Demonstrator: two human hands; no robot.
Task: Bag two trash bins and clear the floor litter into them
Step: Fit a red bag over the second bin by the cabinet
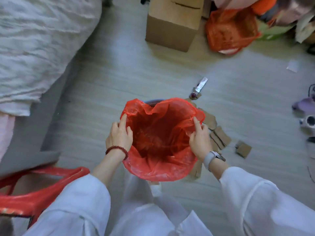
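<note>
Between both hands' fingers (124,118), the red bag (160,138) lines the bin (153,101).

A pale grey wood-grain plank floor (119,70) fills the room, lit softly and evenly with a faint sheen. A rumpled white textured bed cover (34,48) hangs over the grey bed base (39,133) at the left. A brown cardboard box (172,24) stands on the floor at the far side, beside a blurred pile of colourful clutter (281,16) in the corner.
</note>
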